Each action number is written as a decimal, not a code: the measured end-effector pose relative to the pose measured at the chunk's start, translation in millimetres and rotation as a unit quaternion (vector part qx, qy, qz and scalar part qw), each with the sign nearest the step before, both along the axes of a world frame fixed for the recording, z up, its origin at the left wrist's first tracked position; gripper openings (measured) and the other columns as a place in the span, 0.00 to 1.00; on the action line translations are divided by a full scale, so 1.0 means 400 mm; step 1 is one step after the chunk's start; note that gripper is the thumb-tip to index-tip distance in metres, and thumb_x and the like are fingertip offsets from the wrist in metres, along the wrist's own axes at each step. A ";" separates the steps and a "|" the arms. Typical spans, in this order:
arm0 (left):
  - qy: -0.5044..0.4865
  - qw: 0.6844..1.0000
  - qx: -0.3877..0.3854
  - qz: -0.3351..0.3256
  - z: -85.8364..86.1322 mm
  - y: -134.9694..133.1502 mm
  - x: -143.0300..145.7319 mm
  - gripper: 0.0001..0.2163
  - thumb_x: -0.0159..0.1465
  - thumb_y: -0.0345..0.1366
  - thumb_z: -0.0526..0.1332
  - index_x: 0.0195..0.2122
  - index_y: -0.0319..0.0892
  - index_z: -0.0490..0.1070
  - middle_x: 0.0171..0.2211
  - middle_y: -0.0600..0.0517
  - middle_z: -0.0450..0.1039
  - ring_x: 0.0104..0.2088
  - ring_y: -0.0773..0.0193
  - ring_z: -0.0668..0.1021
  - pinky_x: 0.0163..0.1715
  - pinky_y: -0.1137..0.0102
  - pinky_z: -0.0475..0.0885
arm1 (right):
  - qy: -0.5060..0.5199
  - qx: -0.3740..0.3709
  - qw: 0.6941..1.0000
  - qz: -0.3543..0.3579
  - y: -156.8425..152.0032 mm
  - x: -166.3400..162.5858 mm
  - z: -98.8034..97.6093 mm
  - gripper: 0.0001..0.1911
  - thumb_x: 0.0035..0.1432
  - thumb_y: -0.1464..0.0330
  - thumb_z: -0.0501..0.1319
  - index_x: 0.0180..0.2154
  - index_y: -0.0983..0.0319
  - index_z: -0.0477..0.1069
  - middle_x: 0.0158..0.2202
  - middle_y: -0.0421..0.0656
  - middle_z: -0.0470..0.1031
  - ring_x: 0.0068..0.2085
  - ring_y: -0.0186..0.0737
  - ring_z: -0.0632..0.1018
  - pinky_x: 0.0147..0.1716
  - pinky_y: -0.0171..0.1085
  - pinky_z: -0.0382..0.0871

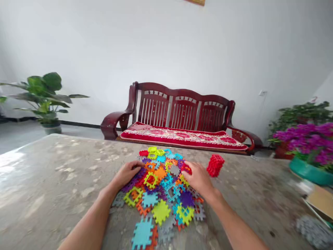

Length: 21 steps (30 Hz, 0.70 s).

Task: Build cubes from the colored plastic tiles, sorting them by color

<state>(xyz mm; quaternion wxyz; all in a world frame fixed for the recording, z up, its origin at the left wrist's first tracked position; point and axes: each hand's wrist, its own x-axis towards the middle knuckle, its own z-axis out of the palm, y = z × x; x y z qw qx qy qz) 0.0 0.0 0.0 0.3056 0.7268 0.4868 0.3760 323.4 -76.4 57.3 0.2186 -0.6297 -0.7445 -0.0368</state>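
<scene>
A heap of notched, square interlocking plastic pieces (160, 211) in several colours lies between my hands. My left hand (128, 174) rests at the heap's left edge by a purple piece (134, 182). Its thumb and fingers are a little apart, and I see nothing between them. At the heap's right side, my right hand (198, 177) has its thumb and fingers closed on a red interlocking piece (186, 169), partly covered by the fingers. Beyond that hand, a stack of red pieces (215, 165) stands on the table, apart from the heap.
The stone-patterned table (70, 180) reaches both sides. At its right are grey pieces (314, 231), a cardboard-coloured item (321, 199) and a teal pot (309, 172) with purple flowers. A wooden bench (179, 107) stands behind; a leafy plant (49, 93) is at the left.
</scene>
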 end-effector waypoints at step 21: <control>-0.020 0.999 -0.021 0.023 0.005 0.001 0.007 0.14 0.52 0.43 0.59 0.34 0.43 0.78 0.35 0.51 0.82 0.39 0.53 0.80 0.46 0.63 0.72 | -0.057 -0.066 0.943 -0.322 0.108 0.325 0.132 0.29 0.57 0.49 0.53 0.54 0.58 0.70 0.45 0.53 0.78 0.47 0.56 0.78 0.42 0.47 0.69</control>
